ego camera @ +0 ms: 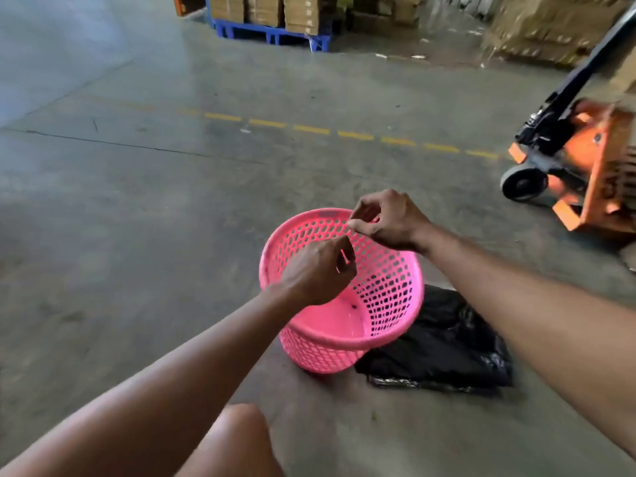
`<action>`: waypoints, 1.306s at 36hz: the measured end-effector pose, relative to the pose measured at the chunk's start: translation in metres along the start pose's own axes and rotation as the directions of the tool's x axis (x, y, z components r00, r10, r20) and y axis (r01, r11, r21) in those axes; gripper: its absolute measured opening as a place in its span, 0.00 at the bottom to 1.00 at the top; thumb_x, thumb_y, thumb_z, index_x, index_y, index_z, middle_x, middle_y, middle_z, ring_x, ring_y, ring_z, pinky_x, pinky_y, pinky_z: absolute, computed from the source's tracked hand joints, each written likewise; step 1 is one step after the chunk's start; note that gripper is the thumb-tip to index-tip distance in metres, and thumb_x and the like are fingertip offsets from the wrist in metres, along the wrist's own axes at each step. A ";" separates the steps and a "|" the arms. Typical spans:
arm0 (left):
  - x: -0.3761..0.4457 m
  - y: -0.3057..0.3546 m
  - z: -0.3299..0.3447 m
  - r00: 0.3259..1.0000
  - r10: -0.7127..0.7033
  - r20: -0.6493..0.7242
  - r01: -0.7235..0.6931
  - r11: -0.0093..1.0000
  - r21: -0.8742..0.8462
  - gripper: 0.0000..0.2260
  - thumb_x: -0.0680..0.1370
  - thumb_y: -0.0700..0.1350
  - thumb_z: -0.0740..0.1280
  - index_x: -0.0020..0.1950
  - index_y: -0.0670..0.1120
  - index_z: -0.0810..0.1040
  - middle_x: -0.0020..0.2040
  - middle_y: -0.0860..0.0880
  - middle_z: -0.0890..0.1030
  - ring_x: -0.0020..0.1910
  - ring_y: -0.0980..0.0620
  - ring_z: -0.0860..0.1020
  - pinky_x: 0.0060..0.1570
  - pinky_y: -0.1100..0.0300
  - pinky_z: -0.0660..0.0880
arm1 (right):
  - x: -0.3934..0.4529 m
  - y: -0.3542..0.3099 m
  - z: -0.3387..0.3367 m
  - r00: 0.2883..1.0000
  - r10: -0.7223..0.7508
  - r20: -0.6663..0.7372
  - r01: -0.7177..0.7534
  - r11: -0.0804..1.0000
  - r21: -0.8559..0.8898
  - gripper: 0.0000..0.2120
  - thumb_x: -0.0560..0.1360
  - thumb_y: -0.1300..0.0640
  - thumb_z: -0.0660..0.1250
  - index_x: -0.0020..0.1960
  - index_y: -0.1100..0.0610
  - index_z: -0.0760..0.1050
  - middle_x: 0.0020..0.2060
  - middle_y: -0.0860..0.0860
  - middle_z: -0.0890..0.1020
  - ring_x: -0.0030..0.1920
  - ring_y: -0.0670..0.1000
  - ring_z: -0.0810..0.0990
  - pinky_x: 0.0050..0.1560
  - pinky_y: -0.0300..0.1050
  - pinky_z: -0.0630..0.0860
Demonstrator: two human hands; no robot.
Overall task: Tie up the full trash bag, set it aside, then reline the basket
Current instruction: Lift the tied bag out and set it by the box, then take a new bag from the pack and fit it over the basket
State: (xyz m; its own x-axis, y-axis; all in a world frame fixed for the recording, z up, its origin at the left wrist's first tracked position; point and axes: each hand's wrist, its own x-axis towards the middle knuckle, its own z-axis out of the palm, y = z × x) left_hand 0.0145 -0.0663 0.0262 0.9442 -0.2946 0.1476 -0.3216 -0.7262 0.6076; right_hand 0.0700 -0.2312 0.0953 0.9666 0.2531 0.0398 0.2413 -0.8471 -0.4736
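Observation:
A pink perforated plastic basket stands on the concrete floor in the lower middle, tipped slightly toward me, with no liner inside. A crumpled black trash bag lies flat on the floor against the basket's right side. My left hand hovers over the basket's opening with its fingers curled in and nothing visible in them. My right hand is above the far rim, thumb and forefinger pinched together, with nothing visible between them. The frame is motion-blurred.
An orange pallet jack stands at the right, close to the basket. A blue pallet with cardboard boxes is at the back. A dashed yellow line crosses the floor. My bare knee is at the bottom.

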 end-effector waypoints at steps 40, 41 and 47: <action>-0.009 0.058 0.154 0.987 0.118 0.113 -0.142 0.962 0.234 0.12 0.77 0.59 0.64 0.54 0.54 0.72 0.49 0.50 0.82 0.44 0.41 0.81 0.40 0.47 0.77 | -0.126 0.302 0.159 0.360 0.862 0.356 -0.331 -0.239 0.913 0.25 0.60 0.50 0.75 0.52 0.60 0.74 0.58 0.60 0.81 0.56 0.64 0.81 0.60 0.66 0.79; -0.008 0.059 0.154 0.987 0.122 0.106 -0.145 0.959 0.244 0.12 0.77 0.59 0.64 0.54 0.54 0.72 0.49 0.50 0.83 0.44 0.41 0.81 0.40 0.47 0.77 | -0.119 0.297 0.142 0.378 0.874 0.307 -0.301 -0.198 0.933 0.20 0.63 0.51 0.74 0.49 0.59 0.74 0.58 0.61 0.81 0.56 0.64 0.82 0.59 0.66 0.79; 0.000 0.060 0.154 0.989 0.057 0.138 -0.083 0.978 0.192 0.14 0.75 0.60 0.65 0.55 0.54 0.72 0.50 0.50 0.84 0.46 0.40 0.82 0.40 0.48 0.77 | -0.089 0.269 0.039 0.504 0.856 0.111 -0.173 -0.026 0.985 0.31 0.64 0.47 0.73 0.63 0.61 0.77 0.57 0.59 0.84 0.53 0.61 0.84 0.56 0.65 0.81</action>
State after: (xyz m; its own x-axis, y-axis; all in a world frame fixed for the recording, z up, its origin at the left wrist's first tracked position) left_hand -0.0155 -0.2053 -0.0578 0.9053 -0.4185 0.0732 -0.4070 -0.8050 0.4317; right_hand 0.0456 -0.4636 -0.0703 0.6847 -0.5459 -0.4829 -0.2581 0.4381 -0.8611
